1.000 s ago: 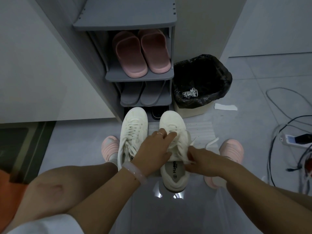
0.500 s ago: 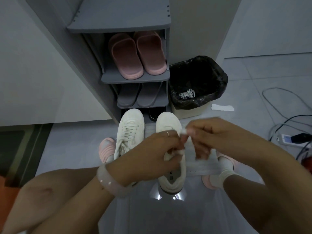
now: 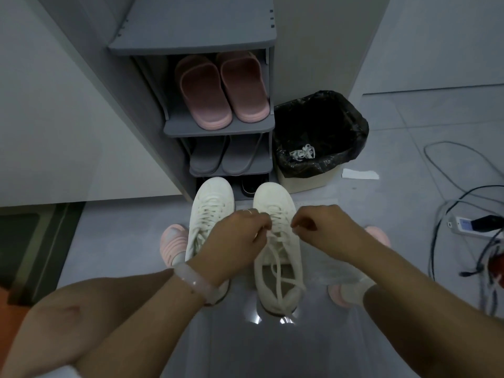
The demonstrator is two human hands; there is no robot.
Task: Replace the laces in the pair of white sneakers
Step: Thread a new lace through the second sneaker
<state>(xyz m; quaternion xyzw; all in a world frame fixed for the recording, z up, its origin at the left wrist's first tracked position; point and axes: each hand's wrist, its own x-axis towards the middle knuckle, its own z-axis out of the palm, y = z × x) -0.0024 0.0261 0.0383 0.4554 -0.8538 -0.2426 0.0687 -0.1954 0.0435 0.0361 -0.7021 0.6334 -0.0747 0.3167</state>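
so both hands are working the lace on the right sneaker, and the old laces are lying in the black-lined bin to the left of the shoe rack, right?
Not quite: the bin stands to the right of the shoe rack, not the left, as the head view shows. The rest holds: the left hand and right hand both work the lace on the right sneaker, and old laces lie in it.

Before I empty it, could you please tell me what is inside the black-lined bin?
A bundle of white laces lies inside the bin, near its front. The rest of the liner looks dark, and the bottom cannot be made out.
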